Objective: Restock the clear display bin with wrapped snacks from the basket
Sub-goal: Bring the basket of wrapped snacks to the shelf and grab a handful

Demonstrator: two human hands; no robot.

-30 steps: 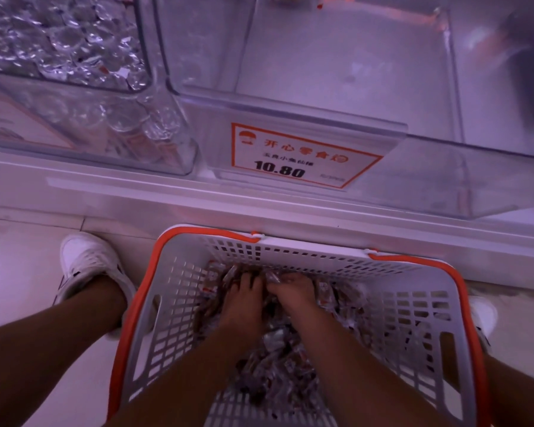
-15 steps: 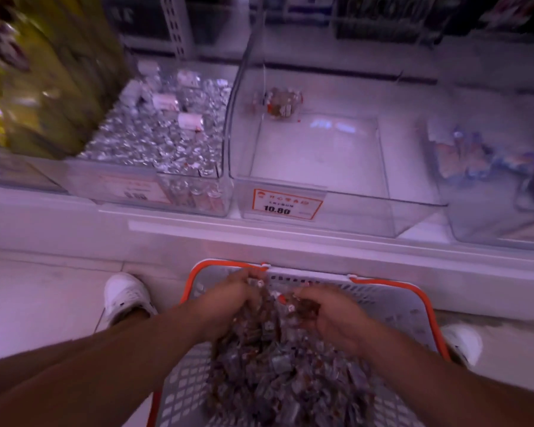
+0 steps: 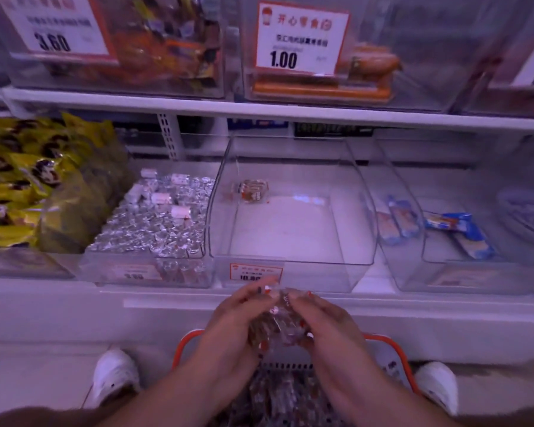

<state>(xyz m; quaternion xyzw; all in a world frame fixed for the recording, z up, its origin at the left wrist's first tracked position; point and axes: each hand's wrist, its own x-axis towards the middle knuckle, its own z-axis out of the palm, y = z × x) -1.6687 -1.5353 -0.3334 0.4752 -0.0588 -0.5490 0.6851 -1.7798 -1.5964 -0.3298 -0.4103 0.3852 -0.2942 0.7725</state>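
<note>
While both hands, left [image 3: 228,325] and right [image 3: 327,328], cup a heap of snacks [image 3: 275,322] with fingers curled round it, the load hangs just above the basket [image 3: 398,355], short of the bin [image 3: 290,211] at 12 o'clock. To do this well, I'd keep the palms pressed together underneath, carry the heap over the bin's front lip past the tag [image 3: 255,272], then part the hands low inside. One snack [image 3: 252,191] lies at the bin's 11 o'clock corner.
</note>
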